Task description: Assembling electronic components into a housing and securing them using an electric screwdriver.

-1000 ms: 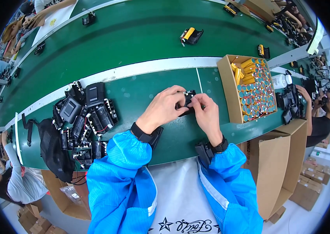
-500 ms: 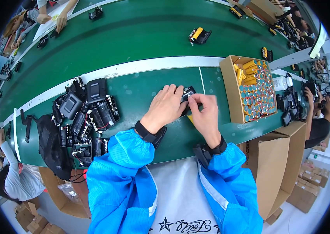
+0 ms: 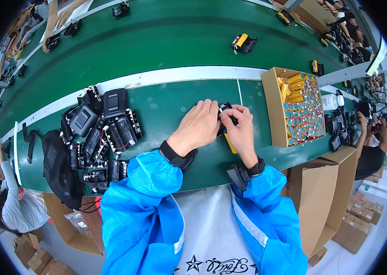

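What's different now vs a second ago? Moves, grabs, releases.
The black housing with a yellow cell on the green belt moved right. A yellow piece now shows below the right hand; at first it wasn't visible. No visible grab or release: left hand and right stay on the small black part. Pile of black units and battery box unchanged.

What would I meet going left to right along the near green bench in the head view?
Mesh bag → black casings → left hand → right hand → box of cells → white bottle.
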Demonstrator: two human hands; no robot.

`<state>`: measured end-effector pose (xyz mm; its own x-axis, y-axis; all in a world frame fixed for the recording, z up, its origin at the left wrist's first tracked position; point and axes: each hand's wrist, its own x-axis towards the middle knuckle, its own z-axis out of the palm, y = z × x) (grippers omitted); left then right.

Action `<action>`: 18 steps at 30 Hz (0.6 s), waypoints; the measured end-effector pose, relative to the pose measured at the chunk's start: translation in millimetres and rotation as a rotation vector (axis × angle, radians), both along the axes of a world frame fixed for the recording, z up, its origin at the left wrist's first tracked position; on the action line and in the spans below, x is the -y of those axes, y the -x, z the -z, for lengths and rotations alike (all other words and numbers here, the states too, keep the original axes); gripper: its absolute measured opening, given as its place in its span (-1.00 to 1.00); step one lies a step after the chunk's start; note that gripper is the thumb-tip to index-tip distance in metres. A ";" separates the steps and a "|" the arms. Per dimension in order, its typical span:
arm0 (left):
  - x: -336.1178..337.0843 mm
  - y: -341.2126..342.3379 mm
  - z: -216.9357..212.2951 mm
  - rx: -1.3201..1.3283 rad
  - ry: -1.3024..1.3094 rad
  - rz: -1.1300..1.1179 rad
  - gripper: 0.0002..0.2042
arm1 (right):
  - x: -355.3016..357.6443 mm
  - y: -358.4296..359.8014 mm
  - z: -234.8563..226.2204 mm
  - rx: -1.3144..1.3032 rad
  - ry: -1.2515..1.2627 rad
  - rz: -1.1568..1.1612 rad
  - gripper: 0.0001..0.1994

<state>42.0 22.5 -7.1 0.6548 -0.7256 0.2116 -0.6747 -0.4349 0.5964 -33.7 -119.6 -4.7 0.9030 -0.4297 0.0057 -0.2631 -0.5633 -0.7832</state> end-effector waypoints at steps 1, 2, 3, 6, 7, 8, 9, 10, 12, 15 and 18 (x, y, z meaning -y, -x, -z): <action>-0.4 -0.2 -0.2 0.005 -0.002 0.008 -0.68 | -0.5 -0.6 0.1 -0.001 0.019 0.000 -0.88; -0.7 0.2 -0.6 0.005 -0.004 0.008 -0.68 | -1.0 -1.3 0.1 -0.003 0.037 0.000 -0.88; -0.9 0.5 -1.5 -0.003 -0.002 0.015 -0.69 | -1.4 -2.5 -0.5 -0.003 0.055 0.000 -0.88; -1.2 1.2 -4.5 -0.017 -0.002 0.031 -0.70 | -3.2 -6.0 -6.0 0.002 0.018 0.020 -0.90; -0.7 1.4 -5.7 -0.045 -0.029 0.039 -0.65 | -3.7 -7.2 -6.7 0.004 -0.001 0.031 -0.91; -0.3 1.0 -6.9 -0.070 -0.058 0.047 -0.59 | -3.6 -8.9 -5.1 0.006 -0.004 0.031 -0.91; -0.2 0.7 -7.6 -0.096 -0.086 0.054 -0.53 | -2.7 -10.5 -1.9 -0.011 0.003 0.035 -0.92; -0.1 0.7 -7.1 -0.095 -0.089 0.055 -0.53 | -2.0 -12.5 0.6 -0.028 0.010 0.039 -0.92; 0.1 1.7 -3.8 -0.083 -0.064 0.036 -0.62 | -0.4 -17.8 2.9 -0.043 0.014 0.046 -0.93; 0.4 2.6 -9.6 -0.090 -0.075 0.041 -0.66 | 4.7 -23.4 -1.5 -0.089 -0.159 0.052 -0.93; -0.6 1.6 -15.1 -0.098 -0.124 0.061 -0.64 | 4.4 -26.9 -3.8 -0.101 -0.073 0.034 -0.93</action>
